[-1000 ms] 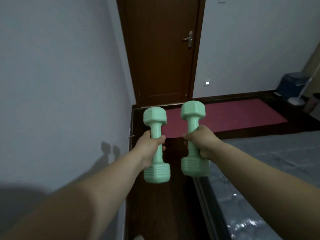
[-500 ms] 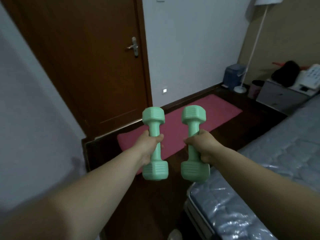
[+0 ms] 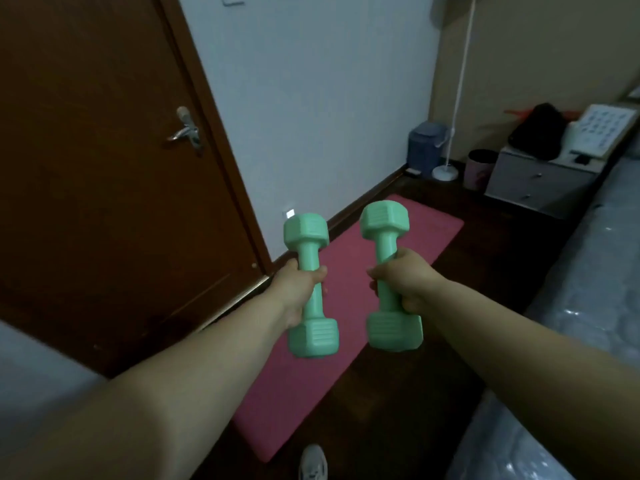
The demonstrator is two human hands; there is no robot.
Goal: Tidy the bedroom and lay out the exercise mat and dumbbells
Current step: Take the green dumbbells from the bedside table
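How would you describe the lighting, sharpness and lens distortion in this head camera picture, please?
Head view: dim, flat indoor light with a greenish cast; the door leans and the lamp pole slants from wide-angle distortion; the forearms near the bottom edge look soft; the two dumbbells are fairly sharp; small glare spots on the mattress cover.

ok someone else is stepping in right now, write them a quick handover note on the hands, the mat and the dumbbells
Left hand: grips the left green dumbbell by its handle, held roughly upright in the air.
Right hand: grips the right green dumbbell the same way.
Pink exercise mat: already unrolled flat on the dark floor, running along the white wall from near the door toward the floor lamp base; the bed is to its right.
Done: mat laid out, both dumbbells picked up and carried over the mat.
Left: set both dumbbells down, likely on or beside the mat. Whether the rest of the room needs tidying cannot be judged from this view.
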